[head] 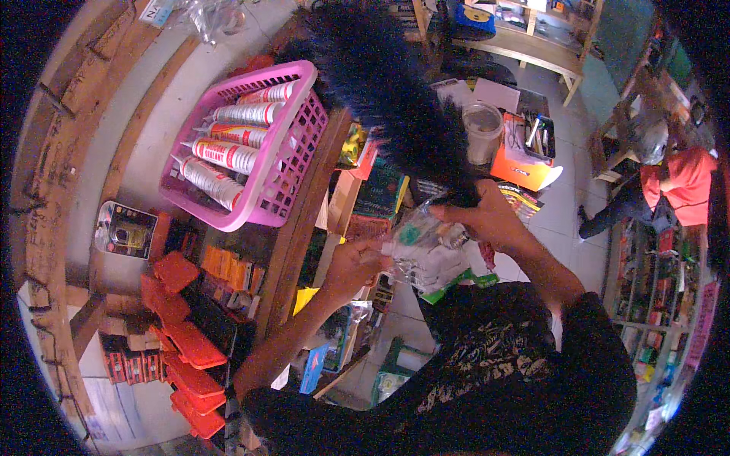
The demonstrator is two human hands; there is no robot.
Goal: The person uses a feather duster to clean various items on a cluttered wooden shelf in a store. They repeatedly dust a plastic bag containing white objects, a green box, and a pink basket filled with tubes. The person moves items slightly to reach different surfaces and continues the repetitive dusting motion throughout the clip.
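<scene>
A clear plastic bag of white boxed or packaged items (430, 256) is held between my two hands at the middle of the view, in front of my dark shirt. My left hand (362, 259) pinches the left side of the bag. At the bag's upper right, my right hand (485, 216) grips the gathered plastic, with a dark feather duster (388, 91) stretching up and left from beside it. Whether that hand also holds the duster's end, I cannot tell. Green-edged packs (456, 285) lie against the bag's lower side.
A pink plastic basket (256, 196) of silicone sealant tubes (225, 155) stands on the shelf at left. Red plastic bins (194, 342) are below it. A clear round tub (483, 125) and an orange box (516, 162) are ahead. A person in a red top (678, 182) is at far right.
</scene>
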